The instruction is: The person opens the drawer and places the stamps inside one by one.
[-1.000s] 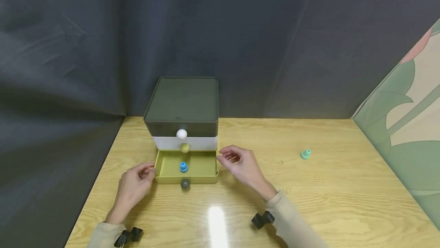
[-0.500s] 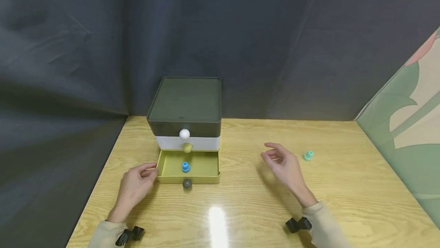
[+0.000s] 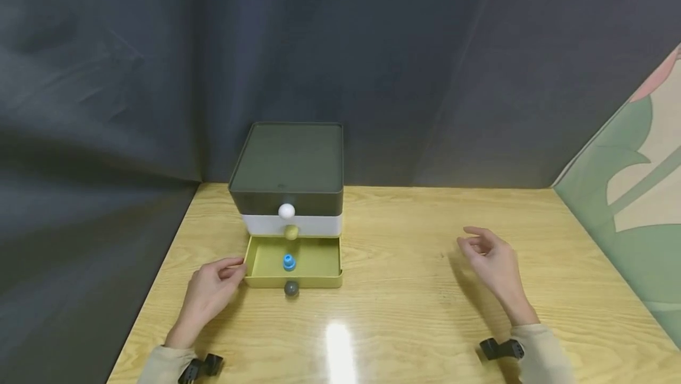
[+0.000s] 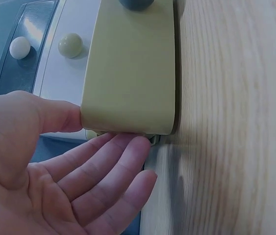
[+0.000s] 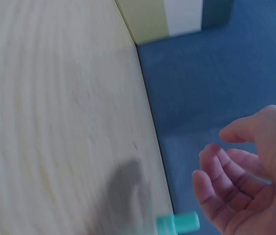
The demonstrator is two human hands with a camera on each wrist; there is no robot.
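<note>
My left hand point(image 3: 210, 292) touches the left front corner of a pulled-out olive-green drawer point(image 3: 319, 282). In the left wrist view its thumb meets the edge of the drawer front, with the other fingers extended along the drawer's side. A small blue stepped plastic piece point(image 3: 289, 263) stands inside the drawer. Far to the right, my right hand point(image 3: 497, 266) hovers over the table, holding nothing, fingers loosely bent. A small turquoise stepped plastic piece point(image 5: 177, 223) shows below its fingertips in the right wrist view; in the head view this hand hides it.
The drawer belongs to a stacked cabinet with a dark top point(image 3: 289, 156) and a white middle drawer point(image 3: 266, 224). Round knobs, including a dark one point(image 3: 291, 288), stick out in front. A dark curtain point(image 3: 399, 77) borders the wooden table point(image 3: 393, 313) behind and at left.
My right hand has left the drawer's right side and travelled right across the table, now covering the turquoise piece. The left hand stays at the drawer; the head view has shifted slightly.
</note>
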